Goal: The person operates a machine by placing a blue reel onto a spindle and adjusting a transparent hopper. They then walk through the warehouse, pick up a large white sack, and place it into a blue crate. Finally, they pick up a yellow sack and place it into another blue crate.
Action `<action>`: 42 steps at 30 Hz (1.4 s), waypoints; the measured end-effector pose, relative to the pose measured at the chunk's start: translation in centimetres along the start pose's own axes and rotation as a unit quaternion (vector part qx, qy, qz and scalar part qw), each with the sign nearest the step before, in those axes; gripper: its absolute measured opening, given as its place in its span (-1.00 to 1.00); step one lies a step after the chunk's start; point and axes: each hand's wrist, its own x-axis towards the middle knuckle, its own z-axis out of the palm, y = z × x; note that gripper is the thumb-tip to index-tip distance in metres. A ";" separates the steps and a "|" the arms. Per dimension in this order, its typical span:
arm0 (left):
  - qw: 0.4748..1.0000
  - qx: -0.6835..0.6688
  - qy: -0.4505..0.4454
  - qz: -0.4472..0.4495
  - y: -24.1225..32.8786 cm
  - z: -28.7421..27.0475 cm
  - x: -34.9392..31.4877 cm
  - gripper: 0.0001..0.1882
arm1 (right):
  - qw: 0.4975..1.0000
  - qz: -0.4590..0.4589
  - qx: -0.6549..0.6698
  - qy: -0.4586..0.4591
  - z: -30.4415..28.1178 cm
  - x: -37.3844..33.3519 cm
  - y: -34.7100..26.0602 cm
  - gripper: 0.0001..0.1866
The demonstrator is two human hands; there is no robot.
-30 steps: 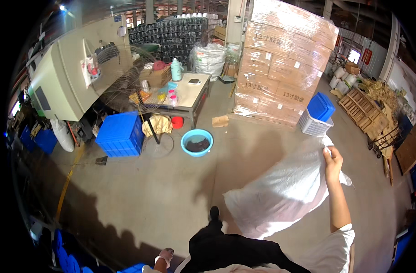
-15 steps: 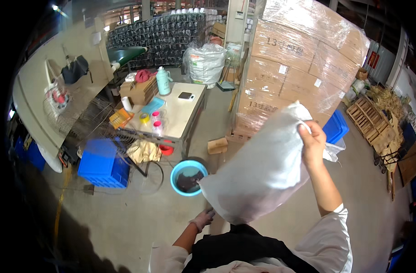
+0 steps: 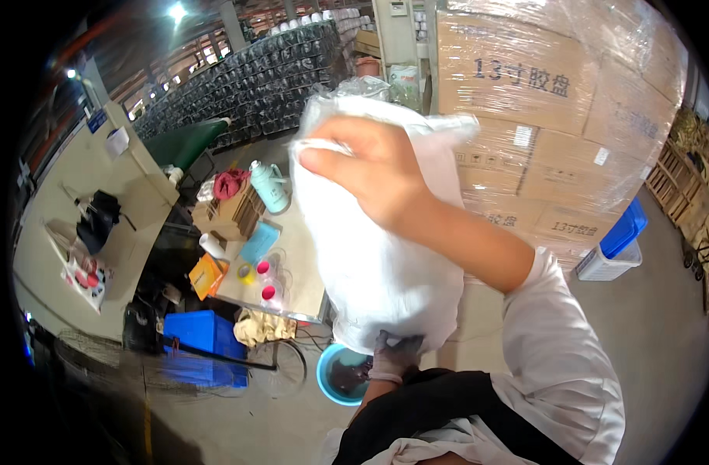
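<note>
A full white sack [image 3: 389,256] hangs upright in front of me, hiding part of the table and floor behind it. My right hand [image 3: 370,167], bare, is closed around the gathered plastic at its top. Low down, my left hand [image 3: 397,356] in a thin, stained glove grips the sack's bottom edge, its fingertips partly hard to make out. Just left of that hand, on the floor, stands a light-blue basin [image 3: 324,381] with dark contents in liquid.
A table [image 3: 302,263] at left bears a teal thermos [image 3: 268,188], cardboard and pink-topped containers. A blue crate [image 3: 199,341] stands below. Film-wrapped cartons [image 3: 517,77] tower at right, beside a plastic bin [image 3: 614,260]. Wire mesh [image 3: 83,364] lies lower left.
The sack has swung from a slant to upright and moved left and up with my right hand. My left hand has come from beside it to its bottom. The view has shifted.
</note>
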 end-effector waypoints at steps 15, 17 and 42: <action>0.975 0.093 -0.064 0.193 26.4 33.8 41.4 -0.48 | 0.930 -0.210 0.303 -0.002 -14.6 34.7 26.0 -0.81; 0.977 0.053 -0.072 0.194 29.7 37.3 47.1 -0.50 | 0.902 -0.253 0.345 -0.061 -16.8 37.7 31.7 -0.82; 0.986 0.050 -0.134 0.086 45.8 58.6 117.1 -0.56 | 0.952 -0.212 0.118 0.187 -44.4 66.1 81.9 -0.87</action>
